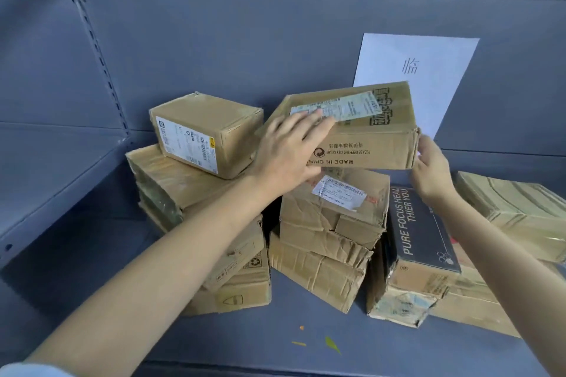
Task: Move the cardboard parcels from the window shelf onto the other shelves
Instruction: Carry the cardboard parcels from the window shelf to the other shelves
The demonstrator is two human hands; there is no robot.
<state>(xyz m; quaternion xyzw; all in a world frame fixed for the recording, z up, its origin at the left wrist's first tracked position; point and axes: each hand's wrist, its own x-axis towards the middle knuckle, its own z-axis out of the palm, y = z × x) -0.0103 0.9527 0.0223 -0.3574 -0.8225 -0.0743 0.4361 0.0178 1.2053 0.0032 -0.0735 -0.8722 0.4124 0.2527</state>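
**Cardboard parcel held over the stack**

Cardboard parcel, printed "MADE IN CHINA", is held tilted between both hands above the grey shelf. Left hand lies flat on its top and near face, fingers straight. Right hand pinches its right corner. Beneath sit stacked parcels, including a small labelled box, a crumpled parcel and a black-topped box. Judgement: task partly done; this parcel's placement is not finished.

parcels stacked on shelf — paper seemingly behind
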